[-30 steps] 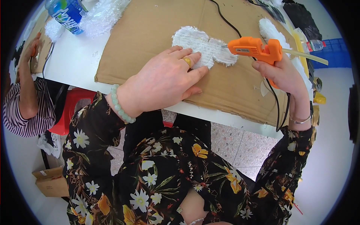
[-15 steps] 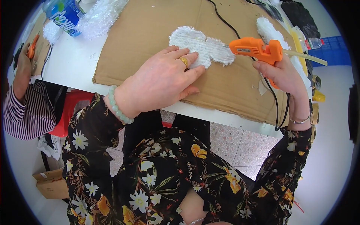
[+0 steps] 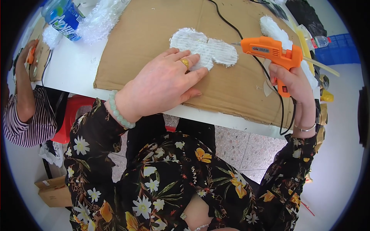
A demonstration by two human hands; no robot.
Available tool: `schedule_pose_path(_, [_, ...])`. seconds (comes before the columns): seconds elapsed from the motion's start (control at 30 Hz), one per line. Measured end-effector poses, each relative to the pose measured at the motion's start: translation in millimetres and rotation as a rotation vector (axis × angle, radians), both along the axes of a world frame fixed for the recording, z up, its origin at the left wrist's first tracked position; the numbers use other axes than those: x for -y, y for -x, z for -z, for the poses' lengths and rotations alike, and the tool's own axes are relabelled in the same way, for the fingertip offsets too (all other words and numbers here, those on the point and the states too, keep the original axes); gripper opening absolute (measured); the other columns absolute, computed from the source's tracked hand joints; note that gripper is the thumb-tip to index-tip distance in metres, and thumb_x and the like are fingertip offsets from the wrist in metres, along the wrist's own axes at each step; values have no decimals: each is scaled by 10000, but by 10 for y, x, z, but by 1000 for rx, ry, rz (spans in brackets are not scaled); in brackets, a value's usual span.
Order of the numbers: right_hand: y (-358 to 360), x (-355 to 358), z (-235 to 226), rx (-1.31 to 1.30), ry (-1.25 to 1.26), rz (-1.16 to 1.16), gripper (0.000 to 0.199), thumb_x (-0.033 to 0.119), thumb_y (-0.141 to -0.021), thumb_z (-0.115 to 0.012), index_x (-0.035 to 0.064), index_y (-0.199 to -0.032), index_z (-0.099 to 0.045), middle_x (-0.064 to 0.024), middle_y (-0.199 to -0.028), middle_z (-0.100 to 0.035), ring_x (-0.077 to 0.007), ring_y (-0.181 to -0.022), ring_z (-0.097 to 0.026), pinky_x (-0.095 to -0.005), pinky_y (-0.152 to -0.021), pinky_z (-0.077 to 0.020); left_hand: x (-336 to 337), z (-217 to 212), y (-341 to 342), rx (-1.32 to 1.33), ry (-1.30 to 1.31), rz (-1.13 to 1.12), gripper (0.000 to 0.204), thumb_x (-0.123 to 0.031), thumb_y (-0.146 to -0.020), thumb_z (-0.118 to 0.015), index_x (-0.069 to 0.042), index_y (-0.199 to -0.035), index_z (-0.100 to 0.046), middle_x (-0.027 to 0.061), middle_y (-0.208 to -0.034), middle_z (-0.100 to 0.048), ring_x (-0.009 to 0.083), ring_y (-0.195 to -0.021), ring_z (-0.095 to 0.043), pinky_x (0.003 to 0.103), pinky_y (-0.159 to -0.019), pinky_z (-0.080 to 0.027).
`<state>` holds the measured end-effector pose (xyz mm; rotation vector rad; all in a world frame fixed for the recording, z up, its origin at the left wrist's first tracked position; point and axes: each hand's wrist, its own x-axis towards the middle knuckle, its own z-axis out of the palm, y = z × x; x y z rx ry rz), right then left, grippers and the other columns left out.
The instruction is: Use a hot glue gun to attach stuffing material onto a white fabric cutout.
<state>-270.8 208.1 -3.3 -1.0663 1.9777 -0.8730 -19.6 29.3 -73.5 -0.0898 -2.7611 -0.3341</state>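
Note:
A white, frayed, quilted-looking fabric piece (image 3: 191,38) with rounded lobes lies flat on a brown cardboard sheet (image 3: 150,29). My left hand (image 3: 162,82) rests palm down, its fingers spread and the fingertips on the piece's lower left part, hiding some of it. In my right hand (image 3: 296,81) is an orange hot glue gun (image 3: 266,50), gripped by its handle. Its nozzle points left, close to the right lobe's edge; whether it touches I cannot tell. A pale glue stick (image 3: 322,66) juts from its back, and a black cord (image 3: 283,109) loops down from the handle.
Another white fluffy piece (image 3: 274,29) lies behind the glue gun. At the far left stand a blue container (image 3: 65,21) and shiny white fibres (image 3: 102,21). Another person's hand (image 3: 27,52) is at the left table. A bottle (image 3: 320,41) and blue crate (image 3: 339,52) are at right.
My right hand has drawn the glue gun to the right, taking the nozzle from over the right lobe to its edge. My left hand stays on the fabric piece.

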Motion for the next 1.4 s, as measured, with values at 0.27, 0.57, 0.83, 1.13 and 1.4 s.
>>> schedule_pose_path(0.27, [-296,192,285,394,441,281,270,281,-915,-533,14,-901,-569,-70,-789,-583,-171,-726,-628,-335,-680,-559,3,-52,-15,-12,7,8,392,-249,-752,-676,-60,-1078,-568,159,-1084,-575,313,-1049,-550,421,-936,-412])
schedule_pose_path(0.57, [-363,386,392,228,486,311,320,274,-901,-579,-20,-1027,-573,-99,-941,-626,-212,-877,-654,-278,-730,-522,-81,-168,11,-5,32,6,401,-251,-757,-675,-55,-1091,-571,158,-1101,-570,326,-1032,-561,450,-935,-416])
schedule_pose_path(0.83, [-347,380,533,214,393,283,353,276,-885,-606,4,-1101,-542,-61,-974,-601,-176,-922,-636,-262,-758,-501,-61,-167,-10,78,33,10,465,-256,-753,-680,-90,-1170,-559,129,-1200,-554,306,-1088,-545,443,-982,-396])
schedule_pose_path(1.13, [-351,345,557,144,353,288,375,291,-872,-623,-5,-1090,-545,-69,-958,-604,-162,-930,-627,-263,-767,-498,-26,-161,-18,63,36,43,400,-232,-765,-674,-62,-1108,-560,118,-1164,-570,286,-1103,-539,440,-964,-404])
schedule_pose_path(1.4, [-307,3,281,43,431,211,263,253,-887,-587,11,-988,-596,-65,-907,-637,-131,-845,-620,-250,-680,-483,-11,-120,-38,59,30,37,377,-241,-775,-662,-60,-1095,-578,114,-1171,-571,287,-1122,-525,452,-975,-392])
